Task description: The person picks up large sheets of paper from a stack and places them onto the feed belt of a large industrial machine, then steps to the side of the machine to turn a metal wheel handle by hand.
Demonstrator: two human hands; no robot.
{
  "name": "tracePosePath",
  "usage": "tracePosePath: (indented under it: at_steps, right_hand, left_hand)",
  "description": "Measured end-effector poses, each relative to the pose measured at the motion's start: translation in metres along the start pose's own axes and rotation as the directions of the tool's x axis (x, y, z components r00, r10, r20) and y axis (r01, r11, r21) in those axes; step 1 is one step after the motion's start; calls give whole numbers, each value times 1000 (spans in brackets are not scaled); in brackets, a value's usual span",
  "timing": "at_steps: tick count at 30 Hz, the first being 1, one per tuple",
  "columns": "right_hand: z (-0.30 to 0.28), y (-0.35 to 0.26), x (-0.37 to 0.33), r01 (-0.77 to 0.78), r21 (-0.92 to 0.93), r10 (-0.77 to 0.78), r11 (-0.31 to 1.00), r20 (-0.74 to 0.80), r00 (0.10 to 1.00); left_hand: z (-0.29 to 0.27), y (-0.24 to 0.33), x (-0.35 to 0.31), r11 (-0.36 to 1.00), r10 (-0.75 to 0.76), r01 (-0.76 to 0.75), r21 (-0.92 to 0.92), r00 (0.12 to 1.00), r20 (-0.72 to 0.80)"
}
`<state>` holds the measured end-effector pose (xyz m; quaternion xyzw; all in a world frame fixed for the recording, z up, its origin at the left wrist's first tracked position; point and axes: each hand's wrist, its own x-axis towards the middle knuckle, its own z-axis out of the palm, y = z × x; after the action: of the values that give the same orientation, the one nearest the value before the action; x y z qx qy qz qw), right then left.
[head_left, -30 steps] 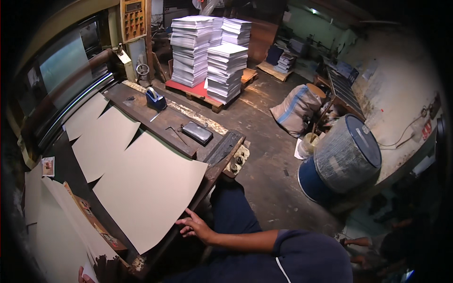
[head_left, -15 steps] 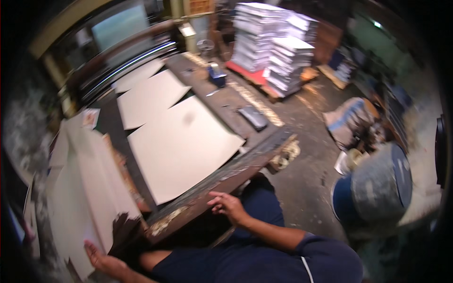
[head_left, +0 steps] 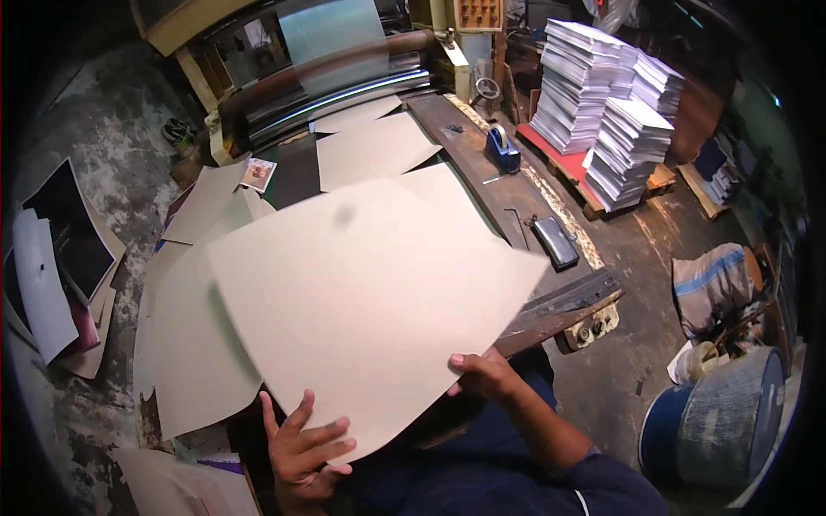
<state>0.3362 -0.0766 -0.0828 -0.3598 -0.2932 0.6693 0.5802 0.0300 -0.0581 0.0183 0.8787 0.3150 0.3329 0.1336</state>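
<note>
A large cream sheet of paper or thin card [head_left: 370, 267] is tilted up over the near end of the work table. My right hand [head_left: 489, 376] pinches its near right edge, thumb on top and the other fingers mostly hidden beneath. At the sheet's near left corner, my left hand [head_left: 301, 447] has its fingers spread and apart, overlapping the edge; whether they press on it I cannot tell. Farther along the table, another cream sheet [head_left: 379, 150] lies flat toward the rollers [head_left: 344, 95]. More large sheets [head_left: 194, 344] lie on the left.
A blue tape dispenser [head_left: 502, 150] and a dark case [head_left: 556, 242] sit on the table's right side. Tall paper stacks [head_left: 581, 86] stand on a pallet beyond. To the right are a sack [head_left: 710, 288] and a drum [head_left: 723, 421]. Dark printed sheets [head_left: 69, 232] lie at far left.
My right hand has taken hold of the near sheet, which is now lifted and shifted toward me. My left hand has moved right, from the left-side sheets to this sheet's corner. The view has turned left.
</note>
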Motion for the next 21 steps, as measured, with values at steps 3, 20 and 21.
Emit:
tracePosePath:
  at_steps: [3, 20, 21]
  right_hand:
    - [-37, 41, 2, -26, 77, 24, 997, 33, 999]
    - [-59, 139, -100, -439, 122, 453, 890, -134, 881]
    - [-59, 138, -100, -425, 122, 439, 897, -135, 888]
  left_hand:
    - [0, -15, 2, 997, -35, 42, 63, 994, -104]
    - [-28, -99, -3, 752, -579, 459, -473, 803, -142]
    - [-28, -100, -3, 744, -581, 459, -486, 803, -131]
